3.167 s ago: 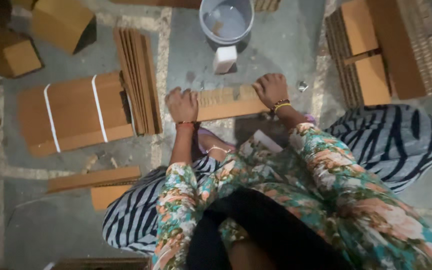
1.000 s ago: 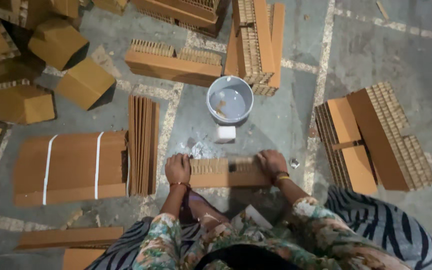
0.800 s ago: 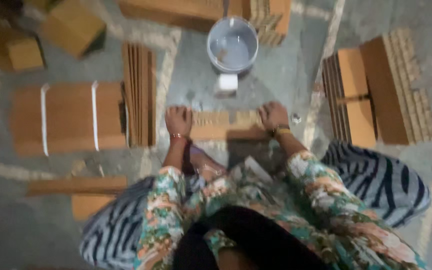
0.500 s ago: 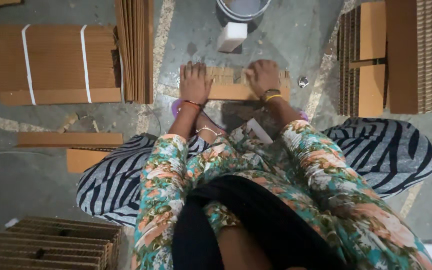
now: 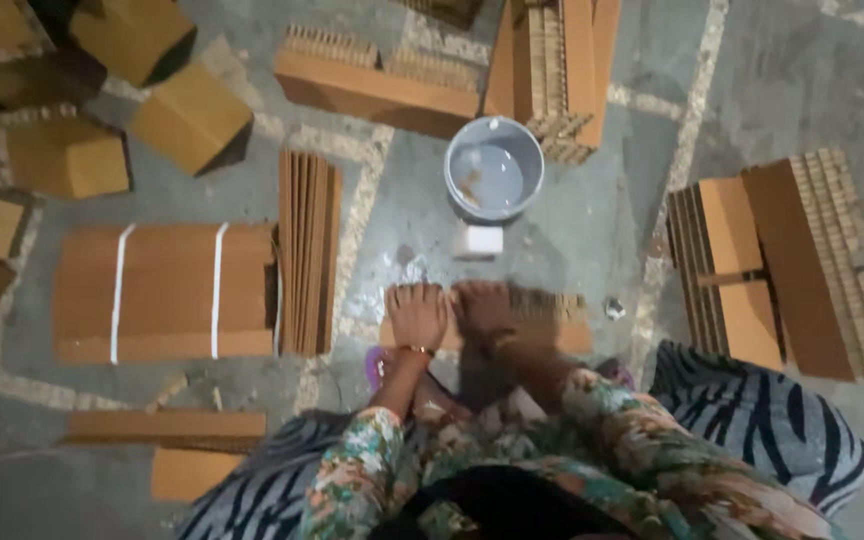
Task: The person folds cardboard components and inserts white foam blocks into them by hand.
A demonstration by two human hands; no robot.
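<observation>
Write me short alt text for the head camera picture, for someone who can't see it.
Seen from above, a seated person presses the left hand and right hand side by side on a flat cardboard piece on a concrete floor. A grey bucket stands just beyond, with cardboard stacks and a strapped bundle around.

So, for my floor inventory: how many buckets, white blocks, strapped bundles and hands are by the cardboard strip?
bucket: 1
white block: 1
strapped bundle: 1
hands: 2, left hand and right hand, both on the strip
Total: 5
</observation>
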